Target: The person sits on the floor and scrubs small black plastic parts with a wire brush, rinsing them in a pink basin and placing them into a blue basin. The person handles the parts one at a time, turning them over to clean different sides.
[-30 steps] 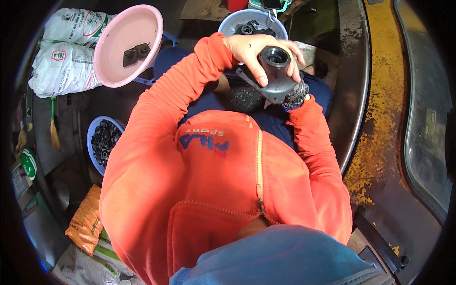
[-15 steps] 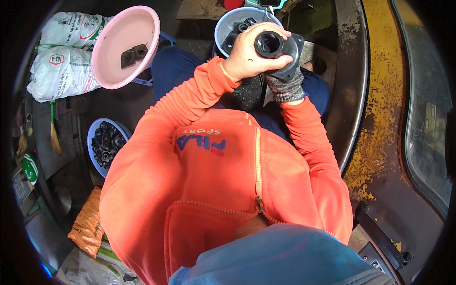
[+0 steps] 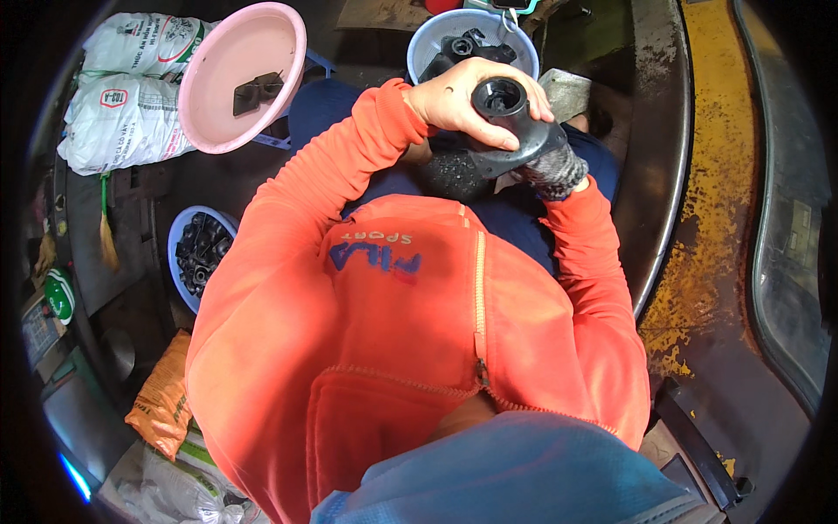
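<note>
Gripping blk tubular part [image 3: 531, 141] w/ half-curled L hand [image 3: 449, 100]; touching it below L fingers w/ gloved R hand [image 3: 559, 170], can't tell spread/hold.

Right hand [image 3: 557, 168] partly hidden

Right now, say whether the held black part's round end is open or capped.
Open: the held black part shows a dark, uncovered hollow there.

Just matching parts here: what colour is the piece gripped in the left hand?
The piece is black; the head view shows it best.
</note>
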Available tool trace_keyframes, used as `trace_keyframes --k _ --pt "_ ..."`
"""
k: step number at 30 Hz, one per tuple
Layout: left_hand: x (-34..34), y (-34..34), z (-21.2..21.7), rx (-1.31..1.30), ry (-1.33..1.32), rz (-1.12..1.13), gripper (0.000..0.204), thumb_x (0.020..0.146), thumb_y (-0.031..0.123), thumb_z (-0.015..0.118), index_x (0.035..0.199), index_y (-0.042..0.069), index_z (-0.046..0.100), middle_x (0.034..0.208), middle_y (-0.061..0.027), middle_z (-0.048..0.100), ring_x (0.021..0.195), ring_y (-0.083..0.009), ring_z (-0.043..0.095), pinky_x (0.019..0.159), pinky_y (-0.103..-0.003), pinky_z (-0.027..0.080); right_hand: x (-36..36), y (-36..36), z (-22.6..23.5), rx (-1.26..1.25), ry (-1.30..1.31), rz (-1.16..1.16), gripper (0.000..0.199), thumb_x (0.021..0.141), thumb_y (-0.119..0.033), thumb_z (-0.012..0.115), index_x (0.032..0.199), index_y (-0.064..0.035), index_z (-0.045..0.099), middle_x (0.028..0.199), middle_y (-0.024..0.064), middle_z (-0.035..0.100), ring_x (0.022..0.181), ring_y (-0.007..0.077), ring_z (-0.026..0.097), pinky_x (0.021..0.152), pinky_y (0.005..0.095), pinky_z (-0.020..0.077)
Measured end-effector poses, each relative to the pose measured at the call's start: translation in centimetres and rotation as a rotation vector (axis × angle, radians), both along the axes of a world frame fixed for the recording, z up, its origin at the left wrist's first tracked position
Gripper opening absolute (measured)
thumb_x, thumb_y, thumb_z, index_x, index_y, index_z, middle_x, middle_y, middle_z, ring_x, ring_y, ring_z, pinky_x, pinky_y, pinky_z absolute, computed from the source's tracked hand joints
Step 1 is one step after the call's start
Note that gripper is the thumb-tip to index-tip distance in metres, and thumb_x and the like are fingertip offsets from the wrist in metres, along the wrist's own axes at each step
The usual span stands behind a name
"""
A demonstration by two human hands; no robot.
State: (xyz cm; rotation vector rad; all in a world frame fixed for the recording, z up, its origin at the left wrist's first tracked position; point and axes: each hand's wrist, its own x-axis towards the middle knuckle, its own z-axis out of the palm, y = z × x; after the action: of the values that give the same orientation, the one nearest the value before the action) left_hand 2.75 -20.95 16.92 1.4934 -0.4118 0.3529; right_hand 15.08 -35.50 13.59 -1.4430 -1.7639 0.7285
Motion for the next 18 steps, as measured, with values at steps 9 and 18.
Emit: trace_keyframes --k 9,18 --pt "1.5 2.6 2.6 0.278 -0.097 -0.083 0.061 0.062 0.029 0.082 0.115 0.007 0.059 0.128 -0.0135 0.055 0.13 -0.0317 0.04 0.11 -0.045 0.026 -0.5 1.2 1.5 0.124 0.461 -0.074 0.055 0.081 -0.016 0.07 0.129 -0.005 0.045 0.124 0.0098 0.052 0.117 0.0204 0.049 0.097 0.036 0.043" --pt "-0.1 -1.9 0.3 0.302 -0.051 0.843 0.044 0.065 0.016 0.084 0.103 0.005 0.064 0.119 -0.0091 0.063 0.127 -0.0265 0.046 0.106 -0.04 0.035 -2.7 3.9 3.0 0.441 0.154 -0.463 0.018 0.082 -0.018 0.063 0.092 -0.0033 0.061 0.085 0.0075 0.063 0.076 0.0218 0.062 0.065 0.0326 0.0484"
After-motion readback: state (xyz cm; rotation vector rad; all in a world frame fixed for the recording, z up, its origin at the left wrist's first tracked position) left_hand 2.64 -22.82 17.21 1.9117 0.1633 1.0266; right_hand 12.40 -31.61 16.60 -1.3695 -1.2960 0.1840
